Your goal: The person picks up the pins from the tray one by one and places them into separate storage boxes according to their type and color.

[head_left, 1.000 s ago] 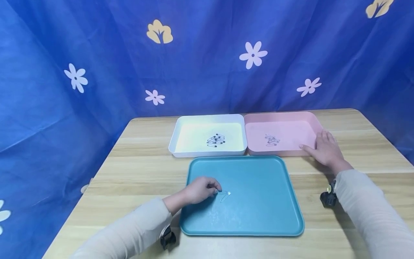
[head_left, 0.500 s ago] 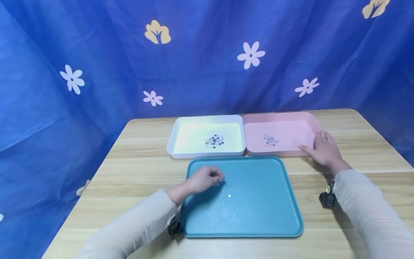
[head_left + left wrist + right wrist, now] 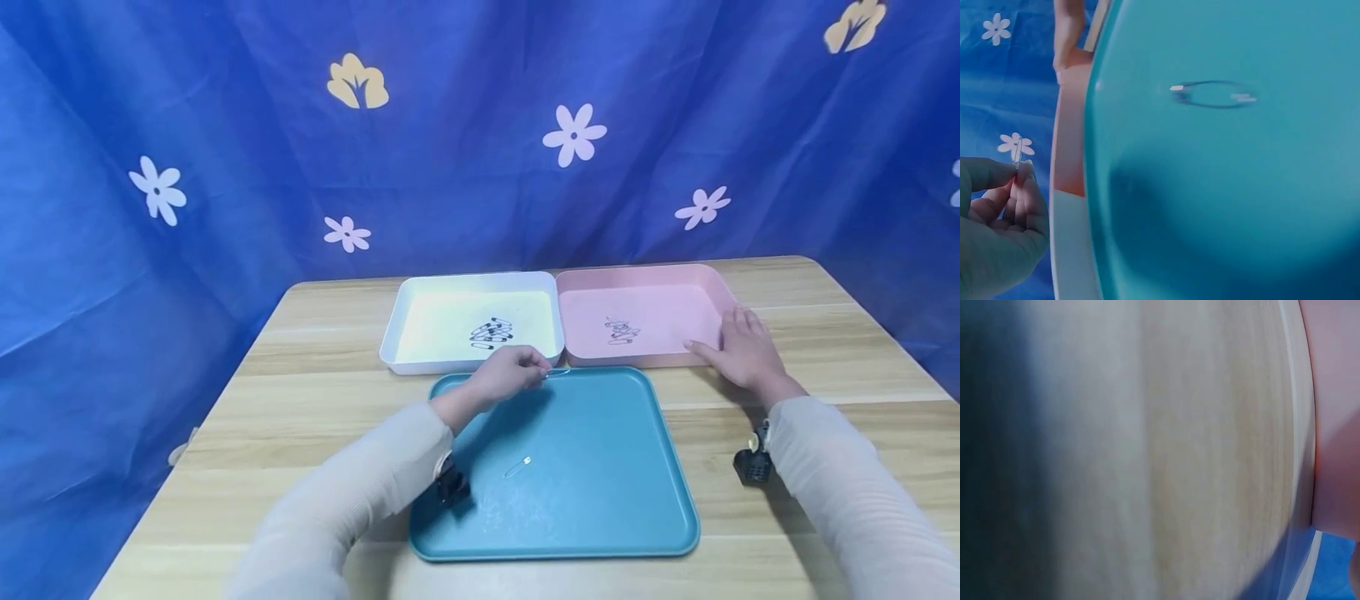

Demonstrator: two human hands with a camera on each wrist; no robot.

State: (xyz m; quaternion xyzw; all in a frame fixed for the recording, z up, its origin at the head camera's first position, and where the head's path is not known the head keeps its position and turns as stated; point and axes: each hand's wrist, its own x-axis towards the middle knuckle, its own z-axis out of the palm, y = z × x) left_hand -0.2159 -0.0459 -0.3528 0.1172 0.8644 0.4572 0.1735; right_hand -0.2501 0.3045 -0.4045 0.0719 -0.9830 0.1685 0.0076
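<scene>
My left hand pinches a safety pin between thumb and fingertips, above the far rim of the teal tray. In the left wrist view the held pin points up from the fingertips. One silver safety pin lies on the teal tray. Several dark-headed safety pins lie in the white tray. A small pile of pale safety pins sits in the pink tray. At that tray's right front corner rests my right hand, fingers extended, thumb at the front rim.
The white and pink trays stand side by side behind the teal one on a wooden table. A blue flowered curtain hangs behind the table. Each forearm carries a black wrist camera, such as the right camera.
My left hand has picked up one of the two pins on the teal tray and carried it away from me and rightward, toward the pink tray. The right hand stays at the pink tray.
</scene>
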